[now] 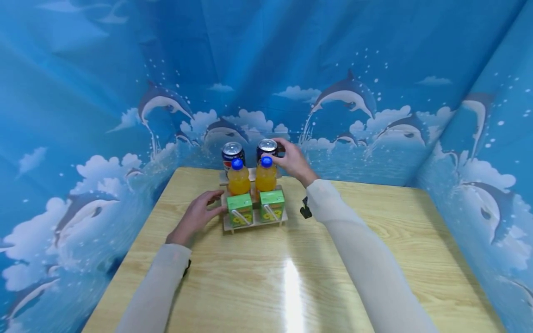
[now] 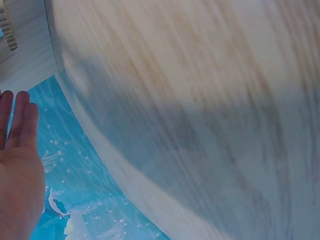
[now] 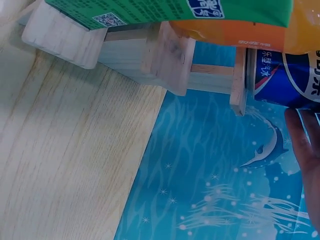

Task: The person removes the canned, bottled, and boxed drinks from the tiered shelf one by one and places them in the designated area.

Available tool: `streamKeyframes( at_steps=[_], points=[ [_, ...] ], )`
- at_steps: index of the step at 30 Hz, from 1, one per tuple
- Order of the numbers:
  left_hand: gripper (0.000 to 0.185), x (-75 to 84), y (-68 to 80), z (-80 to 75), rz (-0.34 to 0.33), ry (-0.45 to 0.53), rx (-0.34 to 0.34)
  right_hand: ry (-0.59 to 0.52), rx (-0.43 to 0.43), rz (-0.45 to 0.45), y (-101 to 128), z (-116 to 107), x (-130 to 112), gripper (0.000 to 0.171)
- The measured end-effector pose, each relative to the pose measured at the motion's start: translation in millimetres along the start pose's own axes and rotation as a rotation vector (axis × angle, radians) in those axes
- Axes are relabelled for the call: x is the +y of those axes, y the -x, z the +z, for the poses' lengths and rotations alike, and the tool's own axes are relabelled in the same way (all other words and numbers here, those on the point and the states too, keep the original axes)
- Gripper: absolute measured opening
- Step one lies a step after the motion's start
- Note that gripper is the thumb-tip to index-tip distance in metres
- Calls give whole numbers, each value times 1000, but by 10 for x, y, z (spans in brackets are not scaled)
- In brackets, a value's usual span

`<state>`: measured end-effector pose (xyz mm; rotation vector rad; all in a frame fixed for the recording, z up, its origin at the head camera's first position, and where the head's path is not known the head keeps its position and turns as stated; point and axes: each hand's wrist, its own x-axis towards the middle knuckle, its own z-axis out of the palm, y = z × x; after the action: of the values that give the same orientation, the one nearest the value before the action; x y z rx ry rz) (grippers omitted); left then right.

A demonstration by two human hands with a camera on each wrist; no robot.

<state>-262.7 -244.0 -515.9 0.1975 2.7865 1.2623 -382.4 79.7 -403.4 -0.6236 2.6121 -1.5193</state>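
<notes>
A small stepped wooden rack (image 1: 256,223) stands on the table with drinks on three levels. On the top step are two dark blue soda cans, a left can (image 1: 233,152) and a right can (image 1: 267,146). My right hand (image 1: 293,160) holds the right can near its top, thumb in front and fingers at its far side. Two orange drink bottles (image 1: 239,181) with blue caps fill the middle. In front sit two green juice boxes (image 1: 239,209) with straws. My left hand (image 1: 197,216) is beside the rack's left side, fingers extended; whether it touches is unclear.
The wood-grain table (image 1: 250,277) runs toward me and to the right of the rack. A blue dolphin-print backdrop (image 1: 258,69) rises close behind the rack and along both sides. A small black object (image 1: 306,208) shows by the right sleeve.
</notes>
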Motion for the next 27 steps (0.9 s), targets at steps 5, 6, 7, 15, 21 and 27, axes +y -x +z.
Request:
streamKeyframes(
  at_steps=[5,6,7,15,21,27],
  points=[
    [64,9,-5,9,-2,6,1,7,51,-27,18,-11,-25,66],
    [64,10,-6,11,-2,7,0,9,61,-33,25,-19,-33,68],
    [64,10,-8,13,-3,8,1,10,71,-37,32,-30,-41,68],
    [65,2,-12,17,-18,11,-6,16,124,-51,96,-183,-104,70],
    [63,12,-6,8,-26,18,-3,25,146,-40,187,-374,-117,67],
    [62,25,0,1,-17,17,-3,39,167,-8,305,-572,-49,69]
  ],
)
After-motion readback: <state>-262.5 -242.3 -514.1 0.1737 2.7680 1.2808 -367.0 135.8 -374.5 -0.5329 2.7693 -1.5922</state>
